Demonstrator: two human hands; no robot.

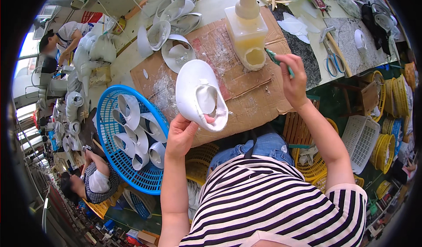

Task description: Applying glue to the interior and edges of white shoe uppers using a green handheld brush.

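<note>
A white shoe upper (pixel 189 91) is gripped at its heel edge by my left hand (pixel 181 135), its thumb and fingers closed on the rim. It is held over a brown cardboard sheet (pixel 255 93), toe pointing away from me. In my right hand (pixel 295 80) is a slim green-handled tool (pixel 272 56), pinched between the fingers. Its tip is close to a translucent plastic bottle (pixel 239 25) with a cone-shaped nozzle, yellowish glue inside and a crusted round opening low on its side. The exact kind of tool cannot be made out.
A blue basket (pixel 132 90) of white uppers stands at the left, beside the table. More white uppers (pixel 169 36) lie at the back left. Blue-handled scissors (pixel 335 64) and a hammer (pixel 340 56) lie on the right. Two other people (pixel 70 34) sit further left.
</note>
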